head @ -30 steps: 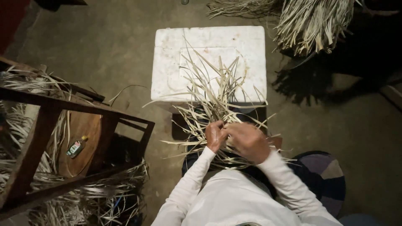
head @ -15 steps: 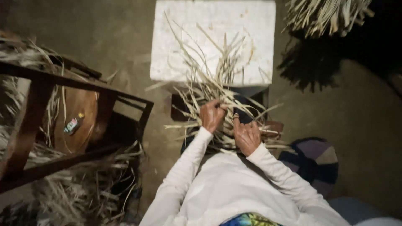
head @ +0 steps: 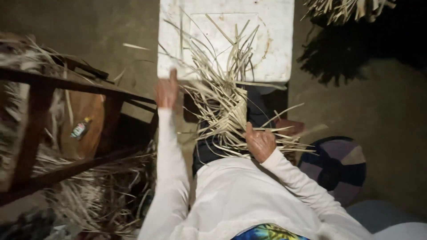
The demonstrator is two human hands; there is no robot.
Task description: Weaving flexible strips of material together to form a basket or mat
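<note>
At the far left stands the dark brown wooden frame of a stool or rack (head: pixel 66 89), with a round brown wooden seat (head: pixel 82 124) under it and a small green-capped bottle (head: pixel 80 129) lying on that. Pale dry leaf strips (head: pixel 95 195) are heaped on the floor below it.

Your left hand (head: pixel 166 91) is what has changed. Half a second ago it was down on the weave beside your right; now it is stretched out and up, next to the near left corner of the white foam box (head: pixel 275 40). It is blurred, so you cannot tell whether the fingers pinch a strand or are spread free. Judged from that reach, you look to be drawing one strip out long, or have let go to fetch another; either way the weave is held on one side only.

The half-woven mat of pale flat palm strips (head: pixel 224 109) lies across your lap, its loose ends fanning up over the box lid and out to the right.

Your right hand (head: pixel 260 143) has stayed at the near edge of the mat, fingers curled down and pressing the crossed strips flat.

To the right sits a round cushion in purple, grey and dark blue wedges (head: pixel 336 162), and another bundle of dry strips (head: pixel 351 8) hangs at the top edge.
</note>
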